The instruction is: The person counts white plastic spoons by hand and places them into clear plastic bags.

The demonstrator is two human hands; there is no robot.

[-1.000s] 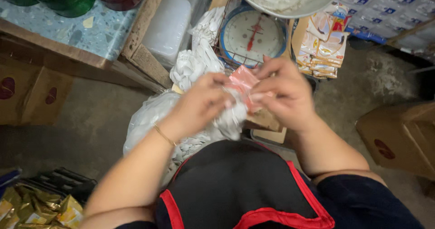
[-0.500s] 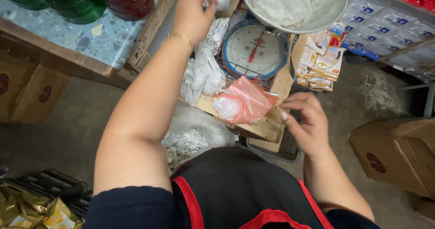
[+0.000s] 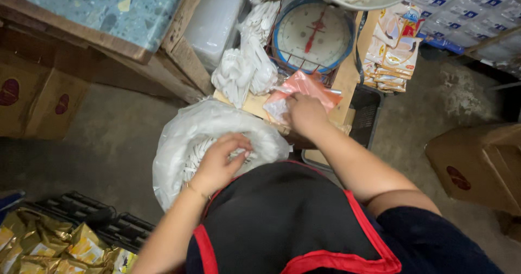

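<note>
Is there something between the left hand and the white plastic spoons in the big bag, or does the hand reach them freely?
Nothing visible blocks it. The left hand is already inside the open mouth of the large clear bag, fingers resting on the white spoons. The right hand is apart, on the small orange packet.

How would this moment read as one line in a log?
left hand: reaching into white bag of plastic spoons | right hand: on small red-tinted bag | scale: behind
</note>
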